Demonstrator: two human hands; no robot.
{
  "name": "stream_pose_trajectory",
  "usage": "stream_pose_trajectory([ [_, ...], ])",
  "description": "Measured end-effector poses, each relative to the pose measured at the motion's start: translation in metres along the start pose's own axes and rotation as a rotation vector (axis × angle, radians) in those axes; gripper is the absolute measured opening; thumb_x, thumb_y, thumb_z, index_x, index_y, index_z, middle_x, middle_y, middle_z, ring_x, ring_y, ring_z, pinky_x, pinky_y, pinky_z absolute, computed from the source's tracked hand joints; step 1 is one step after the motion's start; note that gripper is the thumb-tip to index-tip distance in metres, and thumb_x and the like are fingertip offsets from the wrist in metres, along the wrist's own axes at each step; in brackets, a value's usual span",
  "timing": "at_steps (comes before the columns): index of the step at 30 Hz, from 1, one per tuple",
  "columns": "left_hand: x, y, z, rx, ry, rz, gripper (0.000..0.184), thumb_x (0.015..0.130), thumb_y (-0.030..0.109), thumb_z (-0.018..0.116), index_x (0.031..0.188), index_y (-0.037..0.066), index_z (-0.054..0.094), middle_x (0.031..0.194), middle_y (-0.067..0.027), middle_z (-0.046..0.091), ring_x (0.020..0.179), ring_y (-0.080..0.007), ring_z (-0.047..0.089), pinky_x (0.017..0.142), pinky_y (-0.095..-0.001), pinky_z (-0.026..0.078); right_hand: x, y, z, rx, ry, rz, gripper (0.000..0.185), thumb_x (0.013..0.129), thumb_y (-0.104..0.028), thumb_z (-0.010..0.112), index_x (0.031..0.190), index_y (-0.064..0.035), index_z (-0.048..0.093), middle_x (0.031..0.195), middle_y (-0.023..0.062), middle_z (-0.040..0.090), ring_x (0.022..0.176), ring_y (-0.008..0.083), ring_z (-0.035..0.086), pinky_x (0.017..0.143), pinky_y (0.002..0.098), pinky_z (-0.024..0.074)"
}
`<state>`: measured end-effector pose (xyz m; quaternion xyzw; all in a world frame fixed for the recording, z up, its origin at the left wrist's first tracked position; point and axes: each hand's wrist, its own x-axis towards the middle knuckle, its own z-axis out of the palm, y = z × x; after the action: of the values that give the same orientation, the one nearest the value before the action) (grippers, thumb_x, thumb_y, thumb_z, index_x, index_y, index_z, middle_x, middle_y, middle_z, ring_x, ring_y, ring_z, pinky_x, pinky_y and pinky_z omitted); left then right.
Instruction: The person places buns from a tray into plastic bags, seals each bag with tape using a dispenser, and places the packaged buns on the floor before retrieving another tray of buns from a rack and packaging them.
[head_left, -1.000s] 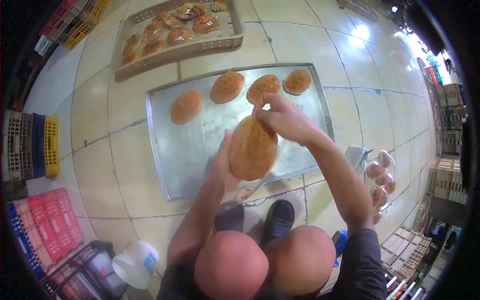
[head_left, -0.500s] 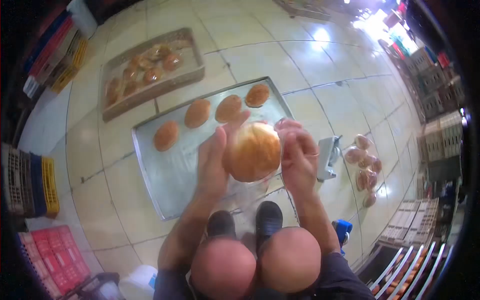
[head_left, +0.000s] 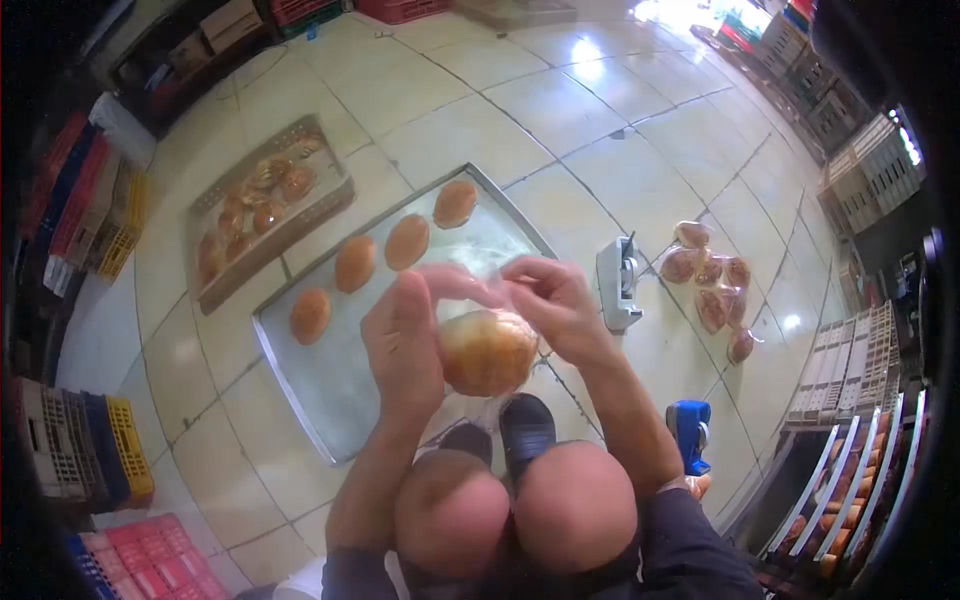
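Note:
A golden-brown bun in what looks like a clear plastic bag hangs between my hands, above my knees. My left hand is at the bun's left side, its fingers bent over toward the top of the bag. My right hand pinches the bag above the bun's right side. Behind my hands, a metal tray lies on the floor, and several brown buns sit along its far side.
A perforated tray of wrapped buns is at the upper left. To the right are a grey-white tape dispenser, several bagged buns and a blue dispenser. Crates and a rack of bread line the right side.
The bun has turned from its crumbed face to its smooth brown face and moved lower. Both hands have come together above it at the bag's top. The view has swung right.

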<state>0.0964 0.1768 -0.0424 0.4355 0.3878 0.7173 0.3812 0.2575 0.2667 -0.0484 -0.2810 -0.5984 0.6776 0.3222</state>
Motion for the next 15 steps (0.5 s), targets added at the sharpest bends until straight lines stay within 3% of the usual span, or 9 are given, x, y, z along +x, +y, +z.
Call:
stream_pose_trajectory([
  [6, 0.010, 0.007, 0.025, 0.066, 0.091, -0.054, 0.049, 0.109, 0.037, 0.042, 0.099, -0.001, 0.072, 0.095, -0.0058, 0.067, 0.087, -0.0150, 0.055, 0.090, -0.0275, 0.042, -0.014, -0.014, -0.009, -0.165, 0.048, -0.313, 0.015, 0.085, -0.014, 0.078, 0.093, -0.0033, 0.072, 0.091, 0.0040, 0.067, 0.075, 0.0125, 0.058, 0.076, 0.0240, 0.0459],
  [11, 0.022, 0.010, 0.019, 0.139, -0.097, -0.062, 0.043, 0.107, 0.034, 0.047, 0.100, 0.000, 0.072, 0.095, -0.0047, 0.066, 0.085, -0.0136, 0.052, 0.086, -0.0267, 0.043, -0.028, -0.037, -0.001, -0.516, -0.073, -0.580, 0.012, 0.080, -0.010, 0.079, 0.089, -0.0043, 0.072, 0.093, 0.0039, 0.067, 0.076, 0.0130, 0.057, 0.075, 0.0247, 0.0456],
  [15, 0.039, -0.011, 0.014, -0.049, -0.362, -0.607, 0.035, 0.102, 0.031, 0.055, 0.098, 0.000, 0.072, 0.092, -0.0036, 0.064, 0.084, -0.0123, 0.051, 0.082, -0.0260, 0.043, -0.032, -0.018, -0.004, -0.459, 0.091, -0.370, 0.009, 0.083, -0.009, 0.077, 0.084, -0.0030, 0.071, 0.095, 0.0040, 0.067, 0.079, 0.0135, 0.059, 0.075, 0.0233, 0.0459],
])
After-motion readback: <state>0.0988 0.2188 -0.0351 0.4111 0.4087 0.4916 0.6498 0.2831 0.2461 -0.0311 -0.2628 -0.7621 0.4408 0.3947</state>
